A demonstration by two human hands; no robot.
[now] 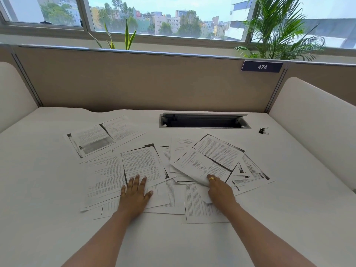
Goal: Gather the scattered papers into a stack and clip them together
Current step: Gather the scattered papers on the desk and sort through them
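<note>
Several printed sheets lie scattered and overlapping across the white desk point(48, 170). My left hand point(134, 193) rests flat, fingers spread, on a two-page photocopy point(142, 162) left of centre. My right hand point(219, 191), with a gold ring, pinches the near corner of another photocopied sheet point(210, 157), whose edge is lifted and curled off the pile. One more sheet point(100, 137) lies apart at the back left. A black binder clip point(263, 130) sits alone on the desk at the back right, far from both hands.
An open cable hatch point(204, 121) is cut into the desk behind the papers. A beige partition point(134, 79) with a "474" label point(262, 66) closes the back. White rounded side panels point(317, 120) flank the desk. Plants stand behind the partition.
</note>
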